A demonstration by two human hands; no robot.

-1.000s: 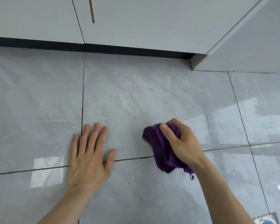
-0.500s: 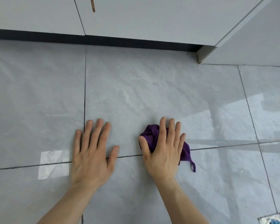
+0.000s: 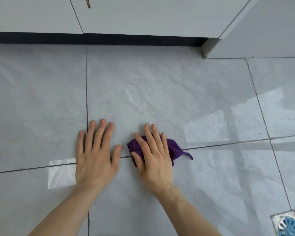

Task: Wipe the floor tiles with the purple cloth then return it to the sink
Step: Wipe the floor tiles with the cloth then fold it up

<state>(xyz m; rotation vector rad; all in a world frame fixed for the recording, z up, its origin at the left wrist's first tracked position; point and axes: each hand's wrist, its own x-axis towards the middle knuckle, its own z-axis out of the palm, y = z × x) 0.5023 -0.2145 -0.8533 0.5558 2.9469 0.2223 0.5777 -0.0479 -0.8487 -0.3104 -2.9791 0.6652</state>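
Note:
A crumpled purple cloth (image 3: 174, 149) lies on the glossy grey floor tiles (image 3: 160, 92), across a dark grout line. My right hand (image 3: 153, 157) presses flat on top of it, fingers spread, covering most of it; a small loop of the cloth (image 3: 188, 155) sticks out to the right. My left hand (image 3: 95, 154) rests flat on the bare tile just left of the cloth, fingers apart, holding nothing. The sink is out of view.
Grey cabinet doors (image 3: 143, 14) with a dark kickboard (image 3: 109, 40) run along the far edge of the floor. A cabinet corner (image 3: 209, 48) juts out at the upper right. A metal floor drain with a blue grate (image 3: 288, 225) sits at the lower right.
My right hand went from gripping the bunched cloth to pressing it flat, and has slid left toward my left hand. The view has tilted down, revealing more of the drain.

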